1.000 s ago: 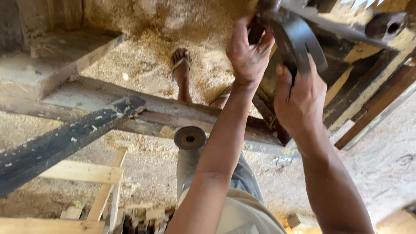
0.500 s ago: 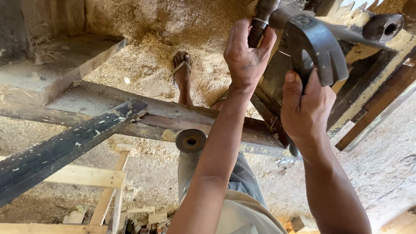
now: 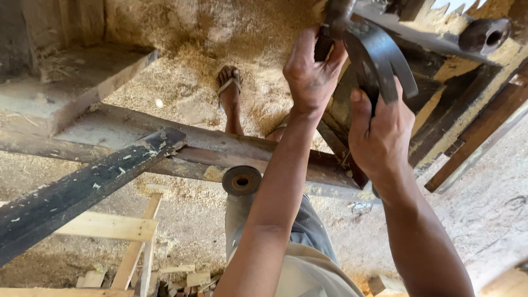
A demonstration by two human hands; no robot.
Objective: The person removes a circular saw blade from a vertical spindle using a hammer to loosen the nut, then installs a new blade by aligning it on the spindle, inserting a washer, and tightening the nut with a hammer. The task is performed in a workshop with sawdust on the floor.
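Metal bracket [image 3: 379, 55] in right hand [image 3: 382, 137] grip, left hand [image 3: 311, 74] alongside.

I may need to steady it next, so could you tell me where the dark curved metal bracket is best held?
Probably by its lower arm, from below on the right. The curved metal bracket arches down there with a free flat edge, where the right hand already has its grip. The left hand holds the ribbed shaft.

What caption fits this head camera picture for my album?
Left hand and right hand grip a dark curved metal part above a sawdust-covered floor.
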